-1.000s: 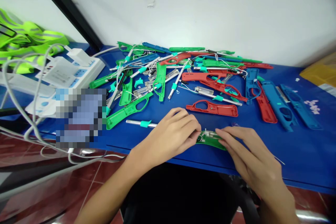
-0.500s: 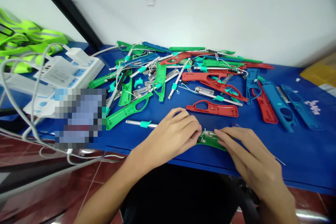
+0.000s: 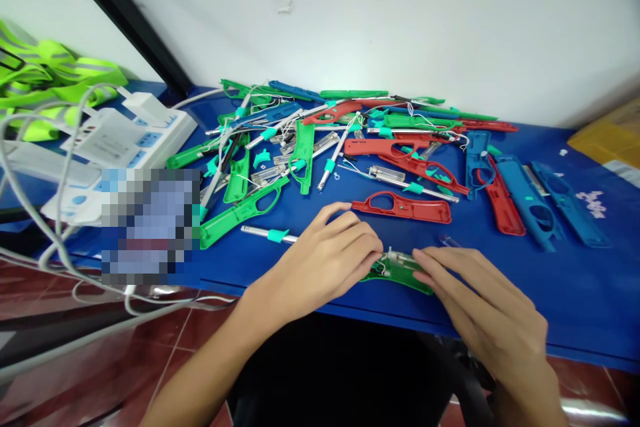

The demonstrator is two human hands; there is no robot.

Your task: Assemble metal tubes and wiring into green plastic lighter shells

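Blue tabletop (image 3: 575, 293) under a white wall (image 3: 450, 27); the power strip (image 3: 115, 140) print is too small to read. At the near edge, the left hand (image 3: 325, 260) pinches 1 end of a translucent green shell (image 3: 400, 271). The right hand (image 3: 480, 307) presses flat, unclenched fingers on the other. A red shell (image 3: 400, 207) lies just beyond the grip.

Left hand (image 3: 325, 260) and right hand (image 3: 480, 300) pinch a green shell (image 3: 397, 272) on the blue table (image 3: 575, 293); coloured shells (image 3: 350, 147) heaped behind.
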